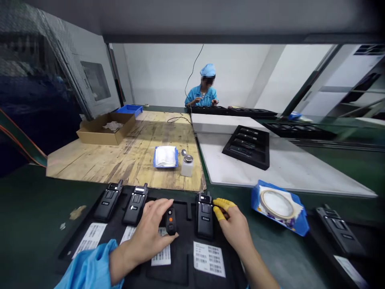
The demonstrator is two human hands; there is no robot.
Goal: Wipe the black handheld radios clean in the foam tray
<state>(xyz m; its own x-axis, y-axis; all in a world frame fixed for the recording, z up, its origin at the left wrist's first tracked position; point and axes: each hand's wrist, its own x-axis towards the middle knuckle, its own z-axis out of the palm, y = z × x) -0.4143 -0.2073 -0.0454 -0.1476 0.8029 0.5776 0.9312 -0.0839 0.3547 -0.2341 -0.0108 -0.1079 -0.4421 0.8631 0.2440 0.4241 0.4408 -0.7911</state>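
Observation:
My left hand (pixel 150 230) is closed around a black two-way radio (pixel 171 221), turned so its narrow side with an orange button shows. Beneath it lies a black tray (pixel 177 271) with compartments and white barcode labels (pixel 209 257). Another two-way radio (pixel 205 218), marked Riton, lies in the tray to the right. My right hand (pixel 233 220) wears yellow finger cots; its thumb and fingers are bent together at that radio's upper right edge. Whether they pinch anything is unclear. Two more radios, one at the far left (pixel 108 202) and its neighbour (pixel 135 205), lie in the tray.
Right of the tray are a blue bin (pixel 302 228) holding a tape roll (pixel 276 203) and another radio (pixel 341 230). Ahead stand a pump bottle (pixel 187 166), white wipes (pixel 166 155), a cardboard box (pixel 102 138) and a loaded black tray (pixel 261 156). A co-worker (pixel 202 94) sits beyond.

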